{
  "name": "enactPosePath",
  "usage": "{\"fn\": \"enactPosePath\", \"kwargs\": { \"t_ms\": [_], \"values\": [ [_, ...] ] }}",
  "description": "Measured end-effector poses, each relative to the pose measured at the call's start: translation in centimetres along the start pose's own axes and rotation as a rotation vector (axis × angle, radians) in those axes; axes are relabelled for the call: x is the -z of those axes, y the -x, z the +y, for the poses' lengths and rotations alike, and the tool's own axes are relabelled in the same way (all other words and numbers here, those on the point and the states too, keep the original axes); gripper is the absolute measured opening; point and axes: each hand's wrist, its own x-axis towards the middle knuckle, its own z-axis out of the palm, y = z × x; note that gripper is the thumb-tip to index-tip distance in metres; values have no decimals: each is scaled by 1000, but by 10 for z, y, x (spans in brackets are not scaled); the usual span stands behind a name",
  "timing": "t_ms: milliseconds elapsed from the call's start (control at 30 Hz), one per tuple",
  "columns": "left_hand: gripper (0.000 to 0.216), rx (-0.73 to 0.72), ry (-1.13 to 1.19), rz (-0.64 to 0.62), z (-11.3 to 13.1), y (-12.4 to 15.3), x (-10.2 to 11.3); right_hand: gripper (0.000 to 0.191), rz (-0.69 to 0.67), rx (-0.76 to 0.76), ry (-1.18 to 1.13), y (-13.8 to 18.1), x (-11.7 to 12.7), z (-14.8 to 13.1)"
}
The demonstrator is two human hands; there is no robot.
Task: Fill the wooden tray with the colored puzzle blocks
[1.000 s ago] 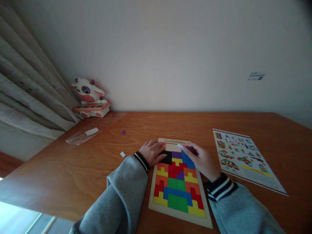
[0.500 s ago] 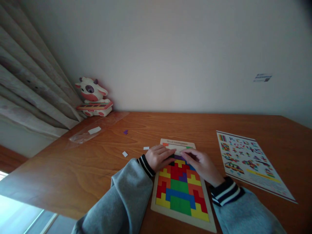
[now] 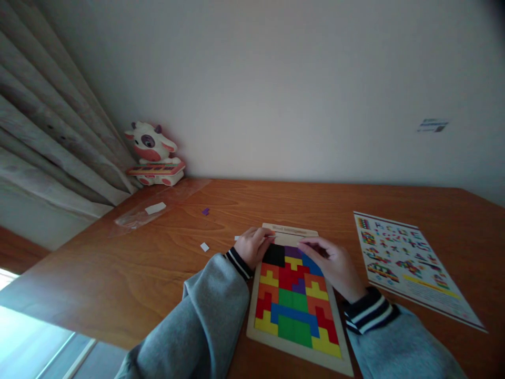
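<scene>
The wooden puzzle board (image 3: 295, 295) lay flat on the counter (image 3: 165, 263) before the person, most of its tray already packed with coloured blocks; only the far strip under the hands looked unfilled, though fingers hid part of it. The left hand (image 3: 254, 246) rested curled at the board's far left corner, whether it pinched anything could not be told; the right hand (image 3: 333, 260), fingers bent, touched the far right pieces; a purple piece (image 3: 205, 211) lay well apart.
</scene>
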Motion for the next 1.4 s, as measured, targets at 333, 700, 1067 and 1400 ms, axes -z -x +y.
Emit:
{"fn": "enactPosePath", "kwargs": {
  "t_ms": [333,700,1067,1400],
  "values": [
    [12,293,-75,-89,-15,2,-6,48,183,-148,-128,-7,9,7],
    [13,214,-187,-110,-19,2,-4,32,113,2,292,-10,13,25],
    [20,118,-262,-152,-5,6,4,33,140,-8,199,-9,17,16],
    [20,-3,-165,-111,-15,3,13,31,17,73,221,-7,13,13]
  ]
}}
